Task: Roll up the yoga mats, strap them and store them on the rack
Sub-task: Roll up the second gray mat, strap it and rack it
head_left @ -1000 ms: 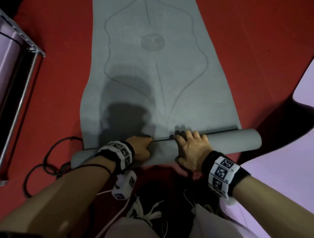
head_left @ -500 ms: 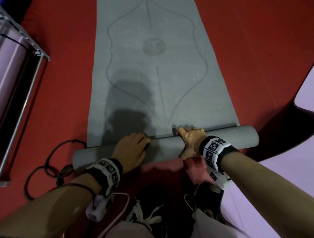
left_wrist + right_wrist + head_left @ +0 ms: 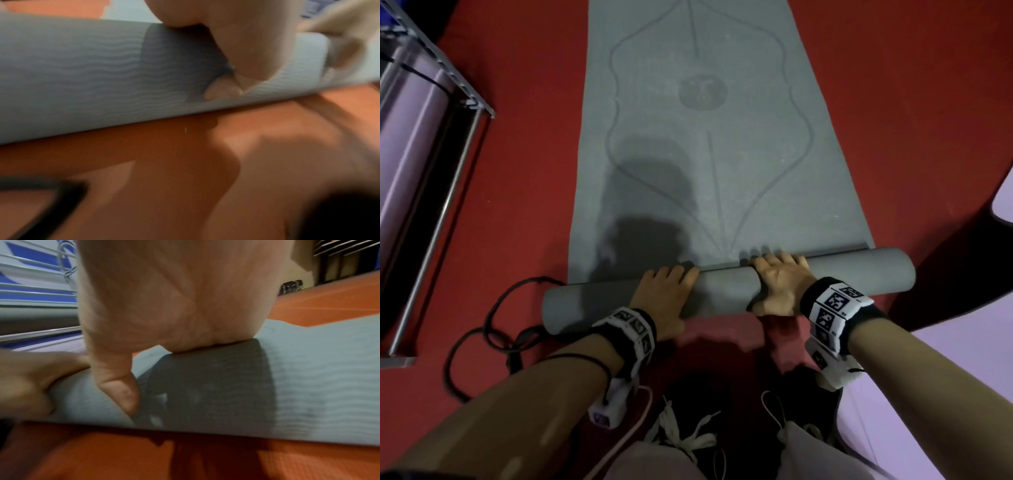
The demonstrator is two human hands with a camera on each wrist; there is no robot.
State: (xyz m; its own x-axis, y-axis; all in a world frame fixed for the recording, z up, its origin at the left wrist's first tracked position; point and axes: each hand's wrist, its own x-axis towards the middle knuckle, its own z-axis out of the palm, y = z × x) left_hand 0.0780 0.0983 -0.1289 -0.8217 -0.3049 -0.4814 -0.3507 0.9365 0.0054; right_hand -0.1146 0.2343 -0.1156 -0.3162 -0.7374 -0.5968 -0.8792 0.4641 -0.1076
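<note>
Since a sec ago both hands have crept fwd w/ the roll: the left hand, which was curled on the near face of the roll, now lies over the top w/ fingers draped to the far side, and the right hand has shifted from flat-on-top to fingers hooked over the far crease, thumb down the near face (right wrist view shows thumb tip pressed into the foam). So both are apart, each wrapped on the grey yoga mat, roughly mid-roll, left hand nearer the left end. The rolled part has gained a bit of turn and sits further up the mat; meaning: rolling is under way but early, most of the mat is flat on the red floor. Roll's long axis runs left-right across the floor, slightly skewed, right end further from the person than the left, so prob. needs squaring or it'll telescope. Unrolled length points straight away from the person, printed design up. Black strap lies looped on the floor just beside the roll's left end, untouched. Rack stands at the floor's left edge, w/ a lilac rolled mat already in it.
</note>
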